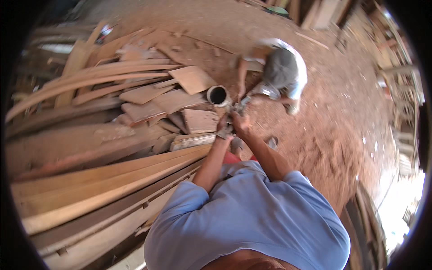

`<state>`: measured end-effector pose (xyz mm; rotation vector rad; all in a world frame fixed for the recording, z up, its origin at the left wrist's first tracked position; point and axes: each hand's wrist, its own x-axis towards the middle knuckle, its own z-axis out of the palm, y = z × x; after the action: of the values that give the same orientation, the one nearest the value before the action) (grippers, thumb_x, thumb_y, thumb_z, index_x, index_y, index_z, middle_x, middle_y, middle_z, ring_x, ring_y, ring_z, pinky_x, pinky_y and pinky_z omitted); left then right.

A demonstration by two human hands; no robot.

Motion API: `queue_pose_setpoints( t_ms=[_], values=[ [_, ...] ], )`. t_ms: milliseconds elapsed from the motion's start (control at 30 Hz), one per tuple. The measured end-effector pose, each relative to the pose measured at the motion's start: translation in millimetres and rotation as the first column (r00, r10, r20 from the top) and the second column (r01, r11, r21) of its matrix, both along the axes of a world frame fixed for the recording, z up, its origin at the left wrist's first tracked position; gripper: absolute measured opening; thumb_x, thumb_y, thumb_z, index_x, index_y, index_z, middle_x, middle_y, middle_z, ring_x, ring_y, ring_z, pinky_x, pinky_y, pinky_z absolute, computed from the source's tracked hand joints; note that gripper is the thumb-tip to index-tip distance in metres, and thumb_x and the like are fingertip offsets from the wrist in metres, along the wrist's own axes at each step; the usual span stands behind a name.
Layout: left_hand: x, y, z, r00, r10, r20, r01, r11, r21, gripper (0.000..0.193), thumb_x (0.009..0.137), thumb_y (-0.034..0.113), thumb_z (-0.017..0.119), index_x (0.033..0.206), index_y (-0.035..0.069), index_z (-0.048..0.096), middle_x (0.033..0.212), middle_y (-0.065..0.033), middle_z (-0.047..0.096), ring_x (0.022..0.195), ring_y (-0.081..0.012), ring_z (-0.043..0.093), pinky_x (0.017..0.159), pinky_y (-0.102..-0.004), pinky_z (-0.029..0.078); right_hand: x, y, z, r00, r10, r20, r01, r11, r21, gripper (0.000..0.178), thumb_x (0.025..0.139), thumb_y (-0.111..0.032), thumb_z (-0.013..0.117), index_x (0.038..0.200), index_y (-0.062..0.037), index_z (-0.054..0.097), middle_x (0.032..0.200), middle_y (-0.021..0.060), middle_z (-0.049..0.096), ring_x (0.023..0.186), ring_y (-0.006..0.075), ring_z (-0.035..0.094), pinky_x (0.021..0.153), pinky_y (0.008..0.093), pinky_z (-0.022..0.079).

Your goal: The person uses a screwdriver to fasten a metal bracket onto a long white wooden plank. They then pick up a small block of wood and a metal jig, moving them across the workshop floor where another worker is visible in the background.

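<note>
My left hand (224,127) and my right hand (240,123) are close together in front of me, fingers curled round something greyish that blur and size keep me from making out. A grey patch, perhaps a glove or cloth, covers part of the left hand. Just beyond my hands lies a small grey-blue object (243,102), its kind unclear. A co-worker (282,67) in a grey cap bends low over it, one hand (241,91) reaching down close to it. Beside my hands, to the left, a pale round tube or can (218,96) shows its dark open end.
Flat wood offcuts (155,101) are heaped to the left, with long planks (112,180) nearer me and curved strips (90,76) behind. Reddish sawdust (333,139) covers the ground at right. More timber (366,225) stands at the lower right, and stacked pieces (402,99) line the far right.
</note>
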<state>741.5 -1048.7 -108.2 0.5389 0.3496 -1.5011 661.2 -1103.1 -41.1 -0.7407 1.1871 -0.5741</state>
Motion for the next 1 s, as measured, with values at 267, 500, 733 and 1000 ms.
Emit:
queue_pose_setpoints(
  t_ms=[267,500,733,1000],
  values=[
    [-11.4,-12.5,31.9,0.997,-0.055,0.063,0.060,0.995,-0.077,0.037,0.110,0.033,0.047,0.127,0.006,0.066,0.121,-0.0137,0.071,0.112,-0.0292,0.068,0.102,-0.0454,0.056,-19.0,-6.8,33.5,0.989,-0.127,0.081,0.129,0.992,-0.018,0.023,0.093,-0.013,0.060,0.095,0.0088,0.066,0.081,0.0114,0.069,0.072,0.0199,0.066,0.062,0.0386,0.053],
    [-21.0,-16.4,38.6,0.978,-0.187,0.094,0.201,0.962,-0.184,0.038,0.110,0.032,0.045,0.131,0.006,0.062,0.127,-0.0154,0.069,0.116,-0.0297,0.066,0.105,-0.0452,0.053,-35.1,3.0,47.7,0.977,-0.210,0.044,0.212,0.976,-0.057,0.025,0.093,-0.014,0.060,0.103,0.0071,0.067,0.087,0.0131,0.070,0.076,0.0232,0.069,0.065,0.0398,0.055],
    [-27.1,-27.8,28.9,0.962,-0.246,0.122,0.269,0.935,-0.233,0.037,0.110,0.029,0.045,0.131,0.005,0.062,0.127,-0.0144,0.068,0.117,-0.0265,0.066,0.106,-0.0427,0.053,-45.7,2.8,63.5,0.966,-0.257,0.028,0.259,0.962,-0.089,0.020,0.093,-0.012,0.058,0.105,0.0029,0.066,0.087,0.0084,0.068,0.073,0.0205,0.065,0.066,0.0380,0.055],
    [-27.7,-9.0,39.9,0.955,-0.232,0.184,0.274,0.929,-0.251,0.034,0.109,0.030,0.048,0.126,0.005,0.064,0.119,-0.0130,0.070,0.115,-0.0256,0.066,0.103,-0.0420,0.053,-44.8,13.5,54.7,0.968,-0.247,0.043,0.250,0.964,-0.090,0.026,0.094,-0.011,0.059,0.113,0.0061,0.065,0.093,0.0143,0.071,0.080,0.0243,0.069,0.068,0.0406,0.056]
  ],
)
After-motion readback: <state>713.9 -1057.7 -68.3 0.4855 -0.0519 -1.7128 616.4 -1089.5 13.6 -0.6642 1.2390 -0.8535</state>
